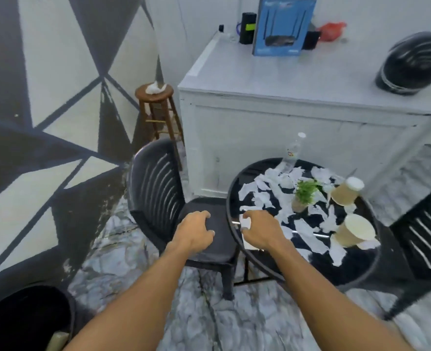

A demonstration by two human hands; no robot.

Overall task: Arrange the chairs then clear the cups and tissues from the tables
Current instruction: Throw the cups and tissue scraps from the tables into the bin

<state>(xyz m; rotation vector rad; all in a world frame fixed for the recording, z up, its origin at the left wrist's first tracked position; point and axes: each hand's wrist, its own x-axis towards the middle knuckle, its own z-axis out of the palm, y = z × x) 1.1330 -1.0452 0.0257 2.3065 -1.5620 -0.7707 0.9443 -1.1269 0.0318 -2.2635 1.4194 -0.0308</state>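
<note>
A black slatted chair (156, 188) stands left of a round black table (230, 198), its seat tucked against the rim. Torn white tissues (267, 188) litter the tabletop, and two paper cups (346, 193) (356, 231) lie tipped on its right side. My left hand (196, 229) hovers over the chair seat with loosely curled fingers, holding nothing. At the table's left edge, my right hand (257, 229) pinches a white tissue piece (246, 221). A second black chair (424, 236) is at the right.
A small potted plant (304, 196) and a clear bottle (294, 150) stand on the table. Behind are a white counter (285, 97) and a wooden stool (156, 107) bearing a tissue (154, 87). A black bin (24, 317) sits bottom left.
</note>
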